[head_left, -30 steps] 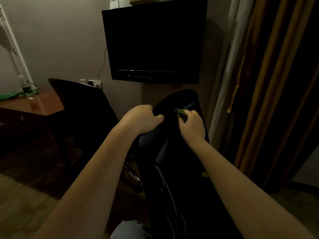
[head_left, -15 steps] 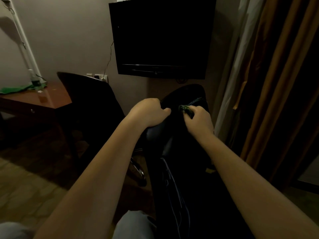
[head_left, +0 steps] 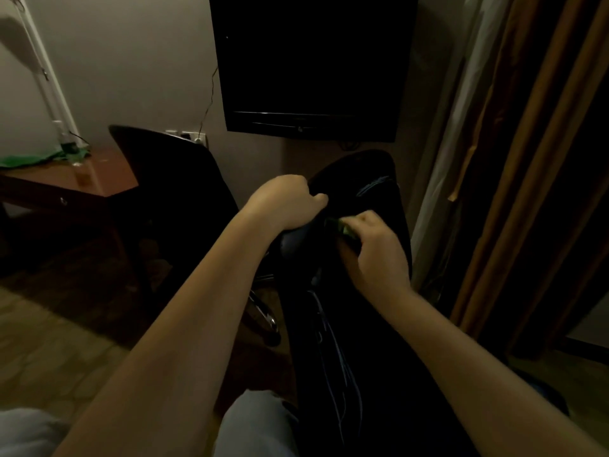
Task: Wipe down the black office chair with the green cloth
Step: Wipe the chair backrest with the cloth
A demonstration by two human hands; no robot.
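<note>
The black office chair (head_left: 356,179) fills the lower centre of the frame, under a dark television (head_left: 309,61) at upper centre and beside brown curtains (head_left: 543,159) on the right. The left hand (head_left: 286,202) has its grip curled tight round the chair's upper left edge — the right hand (head_left: 372,249), just right of it, pinches the bunched green cloth (head_left: 346,229) against the chair back at mid-frame.

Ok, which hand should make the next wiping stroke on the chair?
Right. The right hand holds the green cloth against the black office chair; the left hand grips its edge, apparently steadying it.
</note>
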